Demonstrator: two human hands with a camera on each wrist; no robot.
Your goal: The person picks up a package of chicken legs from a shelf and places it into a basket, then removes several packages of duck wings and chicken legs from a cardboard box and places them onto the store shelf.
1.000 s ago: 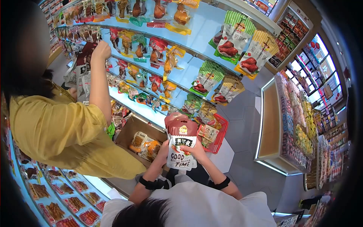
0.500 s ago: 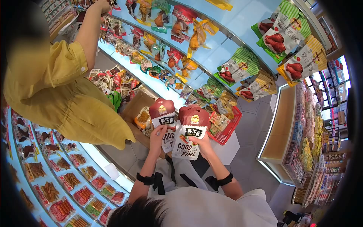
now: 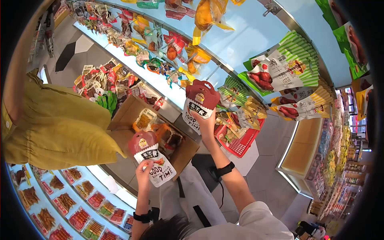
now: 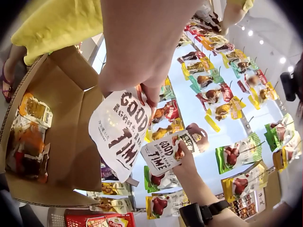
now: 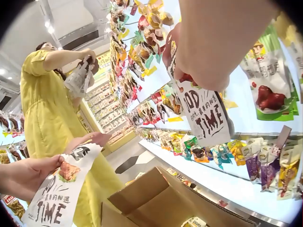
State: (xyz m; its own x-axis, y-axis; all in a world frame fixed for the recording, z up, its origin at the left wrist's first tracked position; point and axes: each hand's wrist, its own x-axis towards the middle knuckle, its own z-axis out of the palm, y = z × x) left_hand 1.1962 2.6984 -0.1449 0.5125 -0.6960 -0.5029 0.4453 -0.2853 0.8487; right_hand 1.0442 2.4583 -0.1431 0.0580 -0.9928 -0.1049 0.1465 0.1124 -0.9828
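Observation:
My left hand (image 3: 144, 173) pinches a white snack pouch (image 3: 161, 176) with a maroon top and "GOOD TIME" lettering, by its left side. This pouch overlaps the open cardboard box (image 3: 187, 155) in the head view. A matching pouch (image 3: 192, 118) is gripped by my right hand (image 3: 206, 125), raised close in front of the shelf rack near a bare metal hook (image 3: 214, 72). In the right wrist view the right-hand pouch (image 5: 206, 118) hangs before the rows of goods, its upper part partly hidden by the hand.
Packaged food lies in the box, beside a red basket (image 3: 245, 149) of packets. Striped green bags (image 3: 280, 70) hang at the right of the rack. At left stands a person in a yellow dress (image 3: 60, 120). Loose packets (image 3: 106, 80) are heaped on the floor.
The pouches, held together at first, have been parted between my hands. The left one has moved left and down, the right one up toward the rack. The head view has shifted closer to the rack.

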